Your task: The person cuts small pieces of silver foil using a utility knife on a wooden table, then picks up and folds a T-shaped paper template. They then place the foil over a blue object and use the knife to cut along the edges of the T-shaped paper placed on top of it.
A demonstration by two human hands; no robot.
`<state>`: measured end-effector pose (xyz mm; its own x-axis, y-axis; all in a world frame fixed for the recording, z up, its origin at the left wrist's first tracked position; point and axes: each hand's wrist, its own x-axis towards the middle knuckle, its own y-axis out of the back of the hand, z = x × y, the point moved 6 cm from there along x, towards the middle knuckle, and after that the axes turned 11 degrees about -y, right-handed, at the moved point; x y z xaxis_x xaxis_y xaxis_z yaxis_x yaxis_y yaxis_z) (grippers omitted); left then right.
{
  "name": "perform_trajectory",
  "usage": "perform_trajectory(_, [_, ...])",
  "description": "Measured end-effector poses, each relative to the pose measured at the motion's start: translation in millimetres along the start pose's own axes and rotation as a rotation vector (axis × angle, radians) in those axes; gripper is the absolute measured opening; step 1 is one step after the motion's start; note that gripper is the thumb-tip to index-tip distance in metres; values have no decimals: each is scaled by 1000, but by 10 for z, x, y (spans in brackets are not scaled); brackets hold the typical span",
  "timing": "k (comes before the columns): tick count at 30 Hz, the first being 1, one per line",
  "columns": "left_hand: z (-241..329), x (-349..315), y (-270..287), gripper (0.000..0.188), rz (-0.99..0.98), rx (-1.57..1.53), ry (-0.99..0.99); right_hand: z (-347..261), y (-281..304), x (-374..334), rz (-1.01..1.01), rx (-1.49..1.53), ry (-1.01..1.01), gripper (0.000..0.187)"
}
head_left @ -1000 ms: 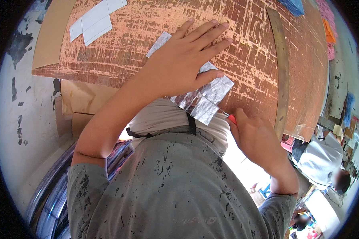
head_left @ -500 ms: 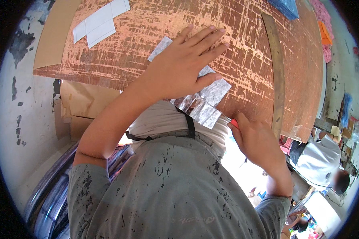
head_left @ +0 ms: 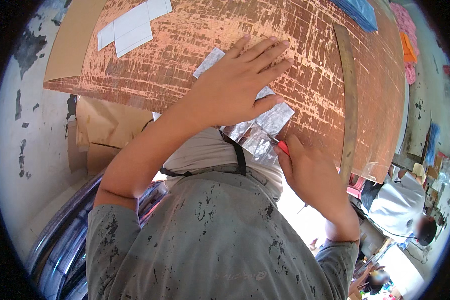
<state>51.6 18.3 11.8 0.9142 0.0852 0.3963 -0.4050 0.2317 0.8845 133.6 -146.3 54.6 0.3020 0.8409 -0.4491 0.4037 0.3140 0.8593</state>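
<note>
My left hand (head_left: 237, 87) lies flat, fingers spread, on a shiny silver-grey plastic sheet (head_left: 277, 117) on the scored brown board (head_left: 312, 95). The sheet's far corner shows beyond the wrist; its middle is hidden under the palm. A clear, crinkled part of it hangs over the board's near edge, close to my waist. My right hand (head_left: 312, 172) is closed around a red-handled knife (head_left: 283, 147), of which only the handle's end and a short bit of blade show. The blade touches or nearly touches the sheet at the board's edge.
A long worn ruler-like strip (head_left: 349, 95) lies to the right. White cut paper (head_left: 134, 29) is at the far left, blue folded sheets (head_left: 357, 12) at the far right. Brown cardboard (head_left: 72, 47) borders the left. Shiny rolls (head_left: 60, 245) stand lower left; a person in white (head_left: 397, 202) is at right.
My right hand with the knife has moved left and slightly up, toward the sheet. The sheet's hanging part now looks crumpled. My left hand stays spread on the sheet; the view has shifted slightly.
</note>
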Motion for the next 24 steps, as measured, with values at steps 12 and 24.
perform_trajectory(12, [-1, -8, -7, 69, 18, -22, 9, -73, 28, 43, -27, -2, -35, 26])
perform_trajectory(24, [-1, 5, -2, 70, 10, -19, -3, -70, -20, 69, 37, -88, -10, 22])
